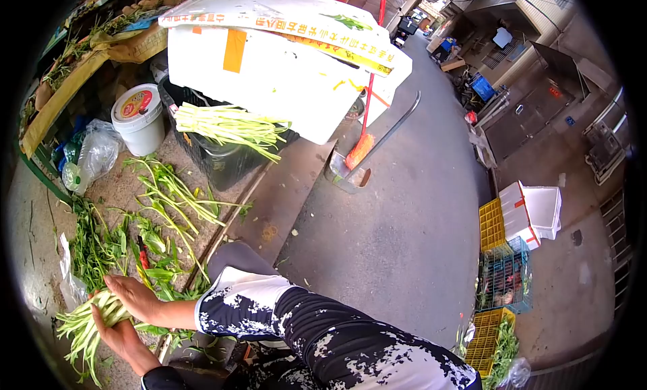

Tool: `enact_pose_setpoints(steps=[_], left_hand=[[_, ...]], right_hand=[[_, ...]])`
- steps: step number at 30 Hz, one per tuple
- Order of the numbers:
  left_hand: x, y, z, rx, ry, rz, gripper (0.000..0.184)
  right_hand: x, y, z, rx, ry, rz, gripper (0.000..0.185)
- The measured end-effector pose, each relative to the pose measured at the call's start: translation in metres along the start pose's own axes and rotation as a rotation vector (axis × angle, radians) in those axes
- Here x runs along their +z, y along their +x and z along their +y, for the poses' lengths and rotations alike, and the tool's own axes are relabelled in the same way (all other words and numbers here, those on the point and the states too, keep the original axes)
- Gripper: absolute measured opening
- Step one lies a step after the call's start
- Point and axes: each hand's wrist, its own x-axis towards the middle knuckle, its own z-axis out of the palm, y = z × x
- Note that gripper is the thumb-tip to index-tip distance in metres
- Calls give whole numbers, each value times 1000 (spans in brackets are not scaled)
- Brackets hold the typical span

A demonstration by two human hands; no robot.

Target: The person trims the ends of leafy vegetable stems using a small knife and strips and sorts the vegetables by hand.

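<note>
At the lower left, my left hand (122, 337) and my right hand (138, 301) are both closed round a bundle of pale green stems (86, 326). The right hand lies over its top side and the left hand holds it from below. Loose leafy greens (94, 245) lie on the ground just beyond the hands, with a red-handled tool (143, 254) among them. Further up, several long loose stems (172, 194) are spread out. A trimmed bunch of stems (226, 126) rests across a black crate (222, 162).
A white lidded bucket (138, 120) and plastic bags (100, 147) stand at the upper left. White foam boxes (263, 73) sit behind the black crate. A long-handled dustpan (347, 171) and red-handled broom (360, 151) stand on the pavement. Yellow crates (485, 339) line the right side.
</note>
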Motion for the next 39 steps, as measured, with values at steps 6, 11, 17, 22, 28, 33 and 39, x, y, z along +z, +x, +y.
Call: enact_pose_setpoints(steps=[6,11,17,22,28,33,39], left_hand=[[2,2,14,76,-42,68,37],[-3,1,-10,8,48,37,44],[-8,5,-15,-20,13,-60,43],[-16,7,-8,-65,45,-128,40],[-23,12,-4,-110,89,-92,40],[-51,21,-10,-179,230,-46,30],[-55,16,-17,-277,296,-315,21]], right_hand=[[-16,13,17,94,311,185,84],[5,9,24,186,508,249,81],[5,3,22,214,498,50,72],[5,-8,2,58,559,-54,56],[-7,6,10,-126,61,-52,42],[-31,-7,-31,-137,-391,-25,36],[-30,-14,-16,-169,-765,-68,44]])
